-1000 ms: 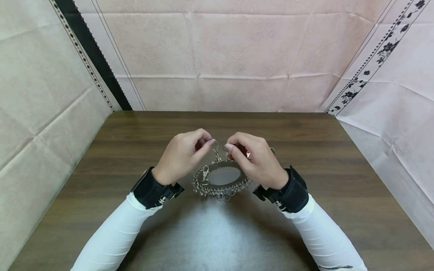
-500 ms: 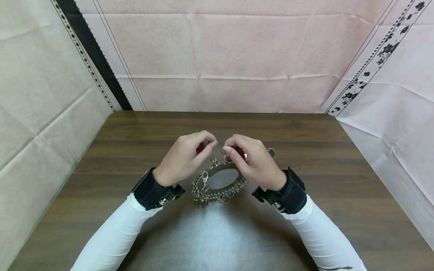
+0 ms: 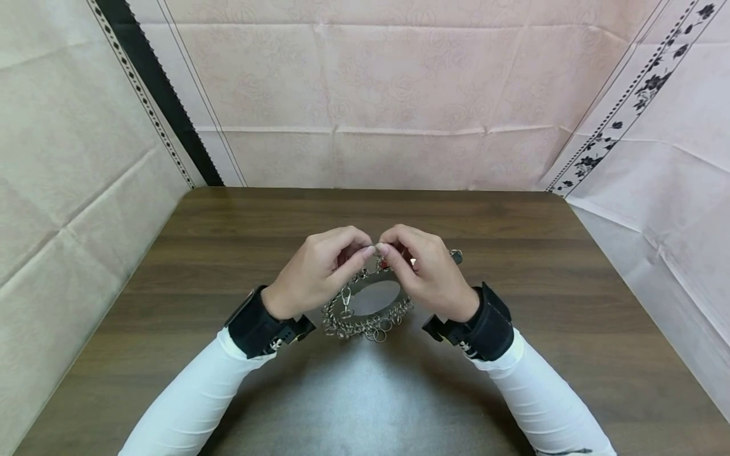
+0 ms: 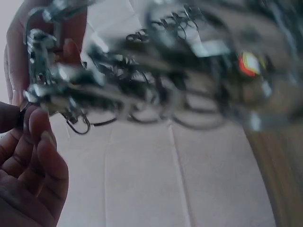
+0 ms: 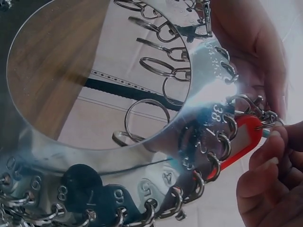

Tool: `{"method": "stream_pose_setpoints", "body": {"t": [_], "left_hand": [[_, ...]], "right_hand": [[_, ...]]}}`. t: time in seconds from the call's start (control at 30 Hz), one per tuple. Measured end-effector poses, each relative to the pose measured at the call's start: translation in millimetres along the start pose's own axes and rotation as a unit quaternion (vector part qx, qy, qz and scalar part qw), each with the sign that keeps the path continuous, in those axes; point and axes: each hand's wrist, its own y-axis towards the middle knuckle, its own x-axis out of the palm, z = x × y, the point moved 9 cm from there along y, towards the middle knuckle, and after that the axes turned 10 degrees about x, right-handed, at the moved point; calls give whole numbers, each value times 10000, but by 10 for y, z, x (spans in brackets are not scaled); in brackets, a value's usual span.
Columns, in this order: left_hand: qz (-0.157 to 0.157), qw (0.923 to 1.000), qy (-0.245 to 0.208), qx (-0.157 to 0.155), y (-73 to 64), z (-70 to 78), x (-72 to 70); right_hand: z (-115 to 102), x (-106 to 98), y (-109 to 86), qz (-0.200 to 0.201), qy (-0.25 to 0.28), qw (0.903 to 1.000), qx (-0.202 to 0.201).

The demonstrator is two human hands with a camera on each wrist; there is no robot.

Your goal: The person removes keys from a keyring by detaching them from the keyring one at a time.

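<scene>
A round metal hoop [image 5: 128,163] with stamped numbers and several key rings and swivel clips [image 3: 346,297] around its rim hangs beneath both hands in the head view. My left hand [image 3: 310,272] pinches a small key ring between thumb and forefinger, its fingertips meeting those of my right. My right hand [image 3: 433,269] pinches the same small ring from the other side; the fingertips mostly hide it. Beside the right fingers hangs a red key tag [image 5: 239,155]. In the left wrist view, blurred metal rings cover much of the hoop.
A brown wooden table [image 3: 256,411] lies below, with pale patterned cloth [image 3: 399,82] behind and at both sides. Black straps [image 3: 485,323] wrap both wrists. A small dark round end [image 3: 456,256] shows beyond the right hand.
My left hand has let go of a clip's ring, which dropped back onto the hoop. Its fingers have moved right and slightly down to meet the right fingertips. The hoop has tilted slightly.
</scene>
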Motion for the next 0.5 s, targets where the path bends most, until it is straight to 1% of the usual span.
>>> {"method": "stream_pose_setpoints", "body": {"t": [0.13,0.27,0.37,0.5], "left_hand": [[-108,9993,-346,-67,0,-13,52],[-40,9978,-658,-48,12,0,69],[97,9975,-701,-60,22,8,54],[282,9979,-556,-185,16,-6,17]], "right_hand": [[7,6,-3,-30,15,10000,59],[13,9,-6,-100,107,9998,144],[5,14,-7,-186,176,9995,165],[21,34,-3,-297,228,9992,160]]}}
